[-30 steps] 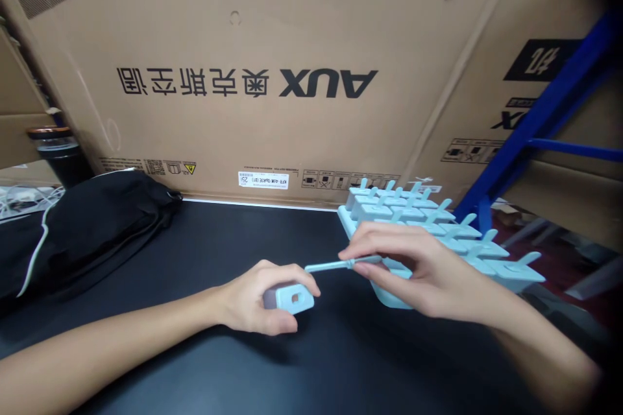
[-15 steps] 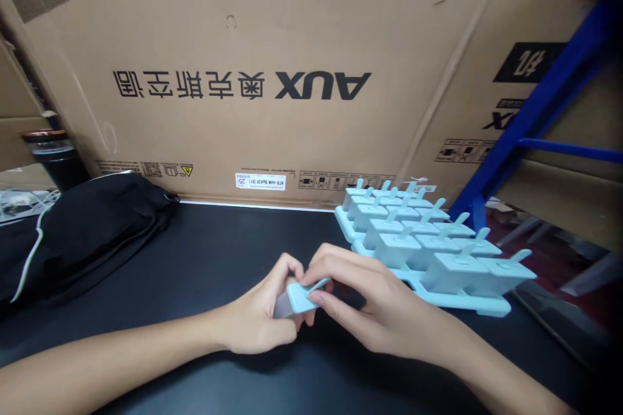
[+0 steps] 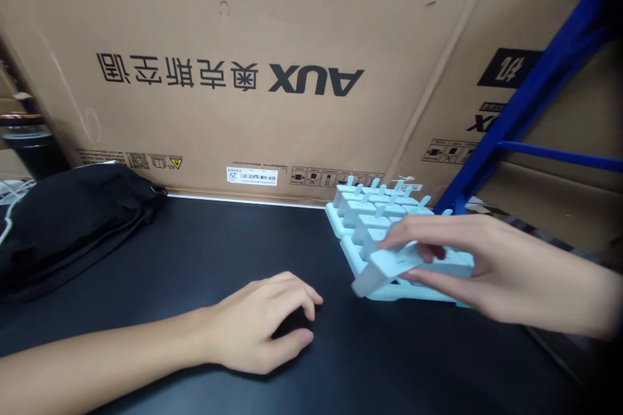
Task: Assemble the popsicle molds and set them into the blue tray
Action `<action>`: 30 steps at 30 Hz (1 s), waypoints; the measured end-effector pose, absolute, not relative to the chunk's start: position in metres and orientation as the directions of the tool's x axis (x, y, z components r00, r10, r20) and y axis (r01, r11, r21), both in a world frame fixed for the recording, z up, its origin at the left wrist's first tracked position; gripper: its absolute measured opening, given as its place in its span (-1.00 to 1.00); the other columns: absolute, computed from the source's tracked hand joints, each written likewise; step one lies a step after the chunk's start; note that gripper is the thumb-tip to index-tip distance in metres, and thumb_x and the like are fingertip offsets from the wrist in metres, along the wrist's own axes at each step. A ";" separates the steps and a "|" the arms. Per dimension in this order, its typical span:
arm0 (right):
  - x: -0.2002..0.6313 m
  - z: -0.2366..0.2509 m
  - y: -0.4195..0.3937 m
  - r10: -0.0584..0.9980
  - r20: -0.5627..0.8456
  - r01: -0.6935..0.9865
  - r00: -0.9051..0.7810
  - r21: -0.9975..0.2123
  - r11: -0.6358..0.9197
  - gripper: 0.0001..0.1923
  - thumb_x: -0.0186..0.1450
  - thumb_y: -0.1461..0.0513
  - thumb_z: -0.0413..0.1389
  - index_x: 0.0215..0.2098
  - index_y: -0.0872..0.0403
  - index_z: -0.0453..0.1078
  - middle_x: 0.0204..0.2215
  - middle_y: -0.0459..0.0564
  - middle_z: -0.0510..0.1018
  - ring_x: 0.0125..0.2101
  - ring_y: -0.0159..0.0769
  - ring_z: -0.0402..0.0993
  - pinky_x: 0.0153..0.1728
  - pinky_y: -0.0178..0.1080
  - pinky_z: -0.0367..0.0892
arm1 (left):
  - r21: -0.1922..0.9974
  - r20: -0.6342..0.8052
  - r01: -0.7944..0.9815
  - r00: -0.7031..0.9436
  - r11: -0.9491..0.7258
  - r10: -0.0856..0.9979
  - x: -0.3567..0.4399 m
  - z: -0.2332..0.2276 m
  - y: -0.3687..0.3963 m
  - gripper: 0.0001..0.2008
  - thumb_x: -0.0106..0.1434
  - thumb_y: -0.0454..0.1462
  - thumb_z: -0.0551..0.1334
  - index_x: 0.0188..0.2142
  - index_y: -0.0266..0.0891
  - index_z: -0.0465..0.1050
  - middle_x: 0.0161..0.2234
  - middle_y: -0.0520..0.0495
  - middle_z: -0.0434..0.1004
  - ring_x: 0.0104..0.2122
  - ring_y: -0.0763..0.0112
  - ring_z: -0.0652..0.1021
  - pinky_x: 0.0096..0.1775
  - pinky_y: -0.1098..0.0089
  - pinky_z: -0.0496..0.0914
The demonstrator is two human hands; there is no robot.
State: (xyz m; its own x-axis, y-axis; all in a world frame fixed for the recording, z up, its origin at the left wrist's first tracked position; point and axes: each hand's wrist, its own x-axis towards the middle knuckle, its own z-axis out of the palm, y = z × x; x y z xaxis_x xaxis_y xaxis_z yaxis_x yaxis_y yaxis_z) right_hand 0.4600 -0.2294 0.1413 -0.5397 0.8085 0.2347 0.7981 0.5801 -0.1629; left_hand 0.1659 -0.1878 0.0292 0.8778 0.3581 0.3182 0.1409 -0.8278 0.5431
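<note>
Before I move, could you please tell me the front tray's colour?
The front tray is pale blue, clearest in the head view.

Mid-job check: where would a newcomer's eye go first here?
Probably to the big cardboard box across the back, its AUX lettering upside down. Next, the pale-blue popsicle molds at right, where the right hand holds a tilted mold near their rack's near-left corner. The left hand, lower centre, holds nothing visible.

Soft light falls on the box (image 3: 195,130). A dark shadow sits under the left hand (image 3: 257,327). The right hand (image 3: 479,243) and its block (image 3: 382,272) look blurry. The right edge is dark.
</note>
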 end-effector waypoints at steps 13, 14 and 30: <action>0.497 0.119 -0.208 0.904 0.178 0.914 -0.390 -0.045 0.403 -0.83 0.21 0.15 0.16 -0.23 -0.01 0.44 -0.51 -0.02 0.50 -0.55 -0.28 0.39 -0.56 -0.25 0.20 | 0.227 0.427 0.280 0.832 -0.933 0.354 0.238 0.024 -0.154 -0.74 0.36 -0.09 0.12 -0.11 -0.20 0.33 -0.23 -0.01 0.51 -0.26 0.36 0.53 -0.27 0.39 0.35; 0.497 0.118 -0.207 0.904 0.179 0.916 -0.387 -0.035 0.399 -0.82 0.20 0.14 0.16 -0.23 0.00 0.44 -0.45 0.01 0.51 -0.51 -0.26 0.42 -0.52 -0.24 0.24 | 0.282 0.419 0.286 0.822 -0.916 0.386 0.247 0.025 -0.151 -0.65 0.34 -0.01 0.15 -0.06 -0.19 0.31 -0.22 0.00 0.51 -0.28 0.37 0.53 -0.30 0.40 0.35; 0.480 0.126 -0.206 0.914 0.187 0.929 -0.361 -0.018 0.371 -0.87 0.15 0.25 0.12 -0.53 -0.01 0.46 -0.68 -0.09 0.48 -0.66 -0.31 0.38 -0.60 -0.26 0.16 | 0.511 0.271 0.303 0.832 -0.805 0.485 0.299 0.021 -0.132 -0.64 0.26 0.07 0.22 -0.25 -0.17 0.49 -0.42 0.05 0.58 -0.39 0.35 0.55 -0.40 0.43 0.26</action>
State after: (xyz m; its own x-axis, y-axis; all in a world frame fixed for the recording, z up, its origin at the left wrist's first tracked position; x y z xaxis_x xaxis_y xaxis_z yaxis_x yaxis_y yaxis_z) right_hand 0.4798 -0.2056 0.1262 -0.3611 0.9136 0.1868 0.9285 0.3708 -0.0184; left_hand 0.2987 -0.1316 0.0210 0.8316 0.4847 0.2711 0.3026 -0.8047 0.5107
